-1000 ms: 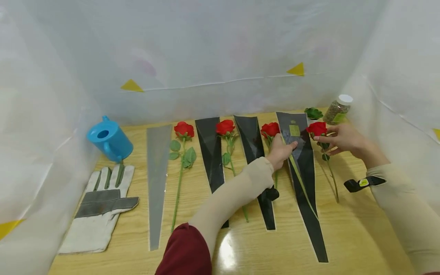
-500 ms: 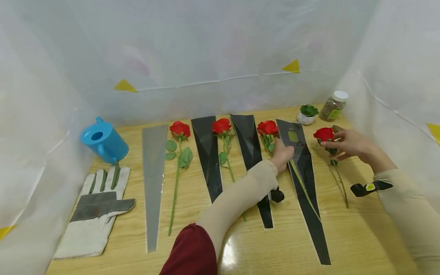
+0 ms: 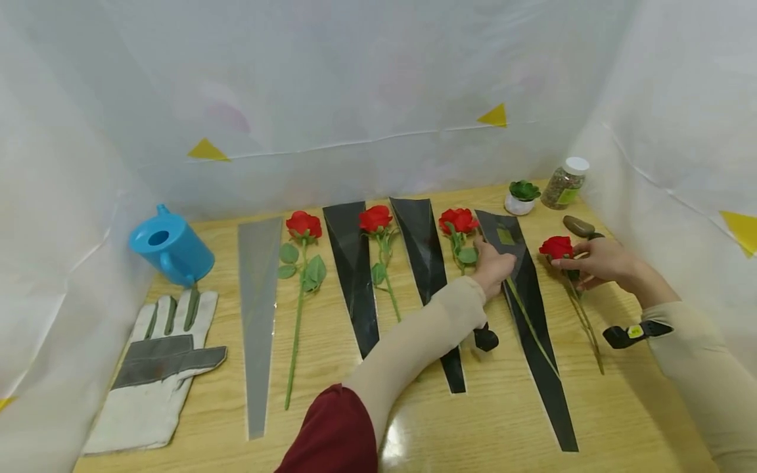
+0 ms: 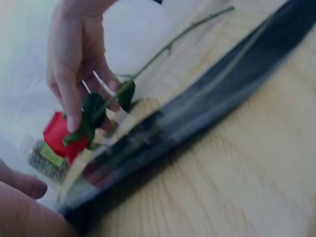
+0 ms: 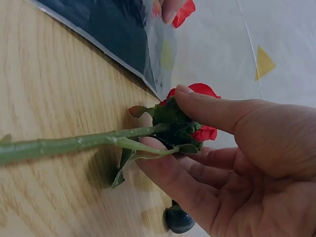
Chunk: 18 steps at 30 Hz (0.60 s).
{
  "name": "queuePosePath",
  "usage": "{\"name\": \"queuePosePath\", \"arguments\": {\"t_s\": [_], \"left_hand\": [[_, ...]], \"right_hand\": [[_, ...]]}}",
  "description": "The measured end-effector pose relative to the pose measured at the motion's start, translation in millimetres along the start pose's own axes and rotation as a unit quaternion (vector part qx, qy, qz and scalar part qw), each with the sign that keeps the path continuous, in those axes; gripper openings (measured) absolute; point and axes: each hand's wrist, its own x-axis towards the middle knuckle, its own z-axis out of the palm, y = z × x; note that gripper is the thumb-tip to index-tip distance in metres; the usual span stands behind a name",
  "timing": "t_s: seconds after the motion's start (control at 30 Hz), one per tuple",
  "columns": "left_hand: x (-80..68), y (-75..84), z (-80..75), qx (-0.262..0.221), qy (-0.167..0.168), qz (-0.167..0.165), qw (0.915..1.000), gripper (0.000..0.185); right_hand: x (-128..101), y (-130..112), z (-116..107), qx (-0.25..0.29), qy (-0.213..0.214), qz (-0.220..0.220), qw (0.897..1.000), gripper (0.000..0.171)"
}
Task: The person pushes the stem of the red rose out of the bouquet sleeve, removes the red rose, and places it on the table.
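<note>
My left hand point(image 3: 495, 268) holds the edge near the wide top of the rightmost black flower sleeve point(image 3: 535, 315). A thin pale green stem point(image 3: 532, 328) shows along that sleeve. In the left wrist view, a blurred red patch and a pale line show on the glossy sleeve point(image 4: 212, 94). My right hand point(image 3: 606, 263) pinches a red rose point(image 3: 556, 247) just under its bloom, thumb above and fingers below. Its stem point(image 5: 59, 144) points back toward me, right of the sleeve. Just left of my left hand lies another red rose point(image 3: 458, 221) with green leaves.
Two more roses point(image 3: 304, 224) lie between black sleeves point(image 3: 351, 276) and a grey sleeve point(image 3: 258, 315). A work glove point(image 3: 154, 374) and blue watering can point(image 3: 174, 246) stand left. A potted succulent point(image 3: 520, 205), a jar point(image 3: 564, 186) and a brown stone point(image 3: 578, 226) sit back right.
My right hand has drawn the rose rightward and nearer, away from the sleeve, uncovering the succulent's pot and the stone. My left hand has shifted slightly right, and the sleeve's top has dipped.
</note>
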Motion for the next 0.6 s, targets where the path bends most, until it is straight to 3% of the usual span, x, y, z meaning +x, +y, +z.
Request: {"name": "queuePosePath", "arguments": {"t_s": [0.07, 0.17, 0.23, 0.37, 0.47, 0.6], "left_hand": [[-1.8, 3.0, 2.8, 0.014, 0.015, -0.002, 0.9998, 0.085], [-10.1, 8.2, 7.0, 0.072, 0.036, -0.014, 0.9966, 0.085], [-17.6, 10.9, 8.7, 0.127, 0.042, -0.028, 0.9906, 0.082], [-30.1, 11.8, 10.7, 0.214, 0.037, -0.054, 0.9746, 0.074], [-35.6, 10.7, 10.7, 0.247, 0.03, -0.067, 0.9663, 0.07], [-37.4, 8.9, 9.8, 0.261, 0.035, -0.073, 0.962, 0.07]], "right_hand": [[-1, 0, 1, 0.001, -0.005, 0.003, 1.0, 0.069], [-1, 0, 2, 0.004, -0.011, 0.01, 1.0, 0.061], [-1, 0, 3, 0.007, -0.014, 0.02, 1.0, 0.058], [1, 2, 3, -0.006, -0.014, 0.023, 1.0, 0.069], [2, 5, 3, -0.014, -0.016, 0.023, 1.0, 0.073], [4, 6, 3, -0.026, -0.015, 0.028, 0.999, 0.058]]}}
